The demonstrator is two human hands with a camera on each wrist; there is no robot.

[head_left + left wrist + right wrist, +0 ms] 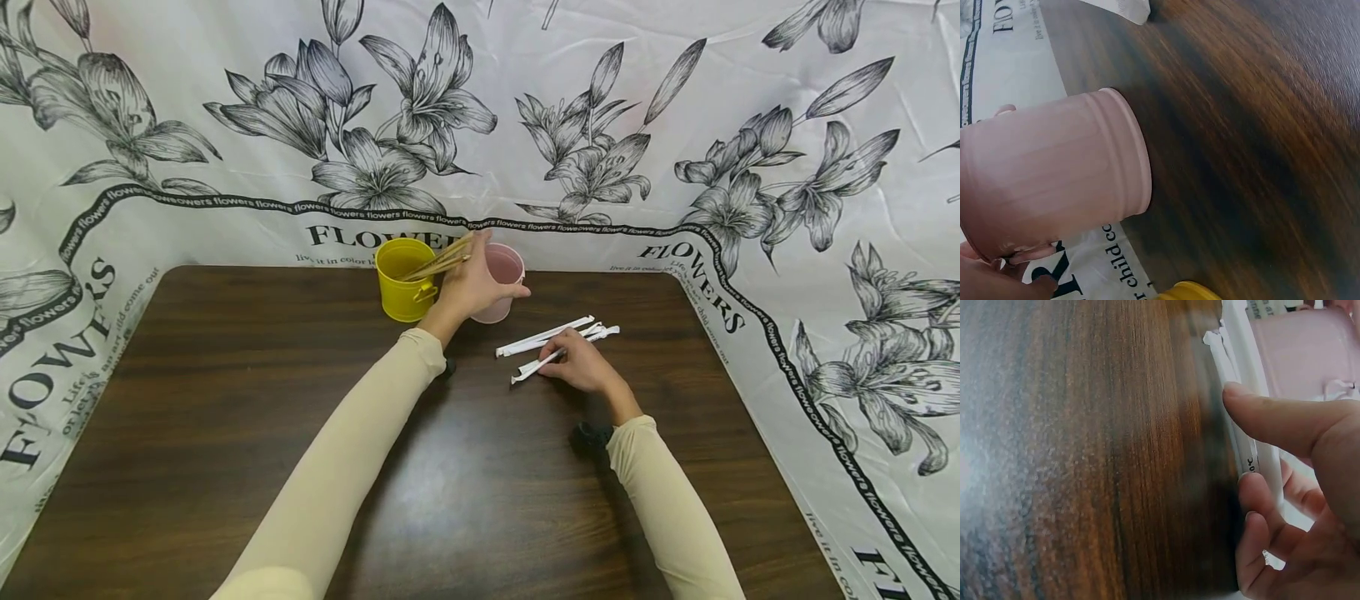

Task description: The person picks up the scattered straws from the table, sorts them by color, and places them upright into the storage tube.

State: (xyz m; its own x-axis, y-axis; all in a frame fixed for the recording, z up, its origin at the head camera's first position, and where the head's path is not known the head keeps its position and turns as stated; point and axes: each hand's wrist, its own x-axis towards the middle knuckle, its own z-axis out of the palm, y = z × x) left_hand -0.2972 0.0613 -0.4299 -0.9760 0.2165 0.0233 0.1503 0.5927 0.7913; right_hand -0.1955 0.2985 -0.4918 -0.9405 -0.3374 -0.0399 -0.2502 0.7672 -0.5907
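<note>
A small pink bucket [504, 267] stands near the back edge of the table. My left hand [476, 279] holds it from its left side, with the thumb across the front and the fingers at the back rim. In the left wrist view, the pink bucket [1060, 172] fills the left half, with fingertips [1035, 284] by its rim. My right hand [581, 362] pinches a white paper-wrapped straw [528, 369] low over the table. More white wrapped straws [543, 337] lie just behind it. In the right wrist view, the thumb and fingers close around white wrappers [1244, 440].
A yellow bucket [405, 304] with thin gold-coloured sticks [442, 260] leaning in it stands left of the pink one. The dark wooden table [225, 400] meets a white flower-printed cloth [525, 150] at its back and sides.
</note>
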